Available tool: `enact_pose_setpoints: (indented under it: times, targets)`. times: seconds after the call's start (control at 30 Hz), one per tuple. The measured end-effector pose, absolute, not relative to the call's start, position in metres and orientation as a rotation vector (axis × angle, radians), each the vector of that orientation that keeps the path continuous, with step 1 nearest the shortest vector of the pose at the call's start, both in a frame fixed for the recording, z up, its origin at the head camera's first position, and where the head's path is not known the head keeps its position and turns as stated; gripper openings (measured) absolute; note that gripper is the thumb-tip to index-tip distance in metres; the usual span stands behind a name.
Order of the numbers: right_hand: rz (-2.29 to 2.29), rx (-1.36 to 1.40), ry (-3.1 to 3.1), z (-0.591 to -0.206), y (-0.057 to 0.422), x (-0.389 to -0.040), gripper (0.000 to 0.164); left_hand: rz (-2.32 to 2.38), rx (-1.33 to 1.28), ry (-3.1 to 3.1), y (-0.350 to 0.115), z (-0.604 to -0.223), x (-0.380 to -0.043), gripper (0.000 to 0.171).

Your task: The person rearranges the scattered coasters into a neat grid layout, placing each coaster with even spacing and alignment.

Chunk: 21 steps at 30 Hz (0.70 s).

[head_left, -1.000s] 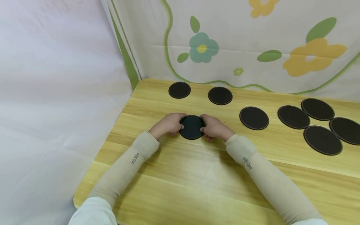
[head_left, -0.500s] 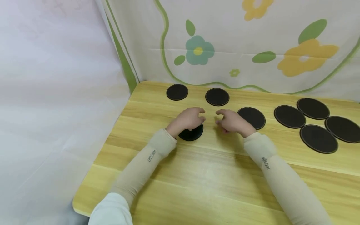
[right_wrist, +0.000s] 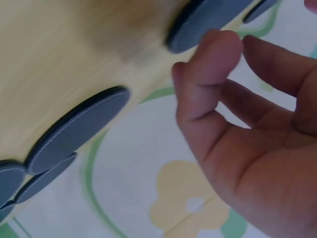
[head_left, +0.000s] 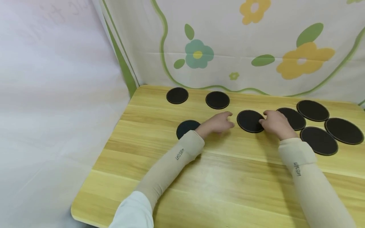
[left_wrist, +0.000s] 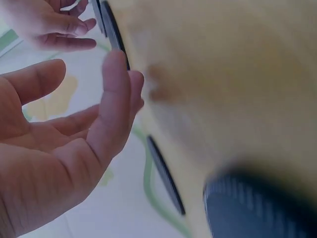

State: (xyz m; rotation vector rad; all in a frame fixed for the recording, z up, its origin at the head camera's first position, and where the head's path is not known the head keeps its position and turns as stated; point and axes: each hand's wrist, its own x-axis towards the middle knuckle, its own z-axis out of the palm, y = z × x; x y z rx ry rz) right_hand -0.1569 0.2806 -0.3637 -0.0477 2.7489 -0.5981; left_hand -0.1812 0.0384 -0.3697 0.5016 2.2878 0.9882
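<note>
Black round coasters with stitched rims lie flat on the wooden table. My left hand (head_left: 219,123) hovers between the near-left coaster (head_left: 186,129) and the middle coaster (head_left: 250,121), its fingers loosely bent with nothing in them; its forearm covers part of the near-left one. Over at the middle coaster's right edge is my right hand (head_left: 277,124), thumb and fingers bent and apart. In the right wrist view a gap shows between the right fingers (right_wrist: 213,59) and thumb, with a coaster (right_wrist: 205,22) just beyond. Whether they touch it, I cannot tell.
Two coasters lie along the back, one far left (head_left: 177,95) and one nearer the middle (head_left: 217,100). At the right, several coasters (head_left: 343,130) sit close together. A flower-printed cloth (head_left: 228,41) hangs behind the table (head_left: 199,186), with white cloth (head_left: 57,110) at the left.
Both hands have let go of the near-left coaster and moved right. The left hand now nears the middle coaster, the right hand its far edge. The head view has shifted slightly.
</note>
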Motion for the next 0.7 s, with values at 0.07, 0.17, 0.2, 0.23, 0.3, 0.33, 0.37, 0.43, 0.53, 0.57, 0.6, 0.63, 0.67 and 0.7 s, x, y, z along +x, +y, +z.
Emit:
enact_pose_setpoints:
  times: [0.07,0.17,0.2,0.23,0.3,0.33,0.37,0.43,0.53,0.57,0.6,0.63,0.67,0.7]
  targets:
    - [-0.556,-0.041,2.731,-0.366,0.287,-0.159,0.058,0.993,0.496,2.281,0.049,-0.373,-0.180,0.064]
    - [-0.518,-0.040,2.702,-0.369,0.291,-0.162,0.053,0.977,0.513,2.305,0.063,-0.378,-0.177,0.069]
    - [-0.511,-0.043,2.696,-0.370,0.292,-0.163,0.053,0.983,0.524,2.302,0.068,-0.379,-0.176,0.071]
    - [-0.512,-0.048,2.692,-0.371,0.292,-0.163,0.052,0.990,0.532,2.298,0.071,-0.379,-0.176,0.072]
    - [-0.541,-0.056,2.678,-0.373,0.291,-0.165,0.050,1.017,0.526,2.292,0.077,-0.379,-0.175,0.074]
    - [-0.561,-0.060,2.674,-0.373,0.291,-0.166,0.051,1.047,0.509,2.280,0.080,-0.378,-0.174,0.075]
    - [-0.589,-0.058,2.662,-0.373,0.290,-0.167,0.051,1.085,0.487,2.267,0.081,-0.377,-0.174,0.075]
    - [-0.657,-0.043,2.638,-0.372,0.290,-0.168,0.049,1.154,0.436,2.251,0.084,-0.376,-0.173,0.075]
    - [-0.806,0.009,2.582,-0.374,0.290,-0.168,0.049,1.273,0.332,2.222,0.084,-0.375,-0.171,0.076]
    - [-0.864,0.031,2.555,-0.375,0.290,-0.168,0.049,1.318,0.295,2.202,0.084,-0.376,-0.171,0.076]
    - [-0.921,0.046,2.530,-0.376,0.290,-0.167,0.049,1.357,0.259,2.183,0.083,-0.376,-0.170,0.076]
    - [-0.981,0.062,2.502,-0.376,0.290,-0.166,0.050,1.394,0.223,2.162,0.083,-0.377,-0.170,0.075]
    - [-1.046,0.078,2.469,-0.376,0.290,-0.165,0.050,1.430,0.194,2.142,0.082,-0.377,-0.170,0.075]
    - [-1.101,0.092,2.442,-0.376,0.290,-0.165,0.050,1.456,0.175,2.130,0.082,-0.378,-0.170,0.075]
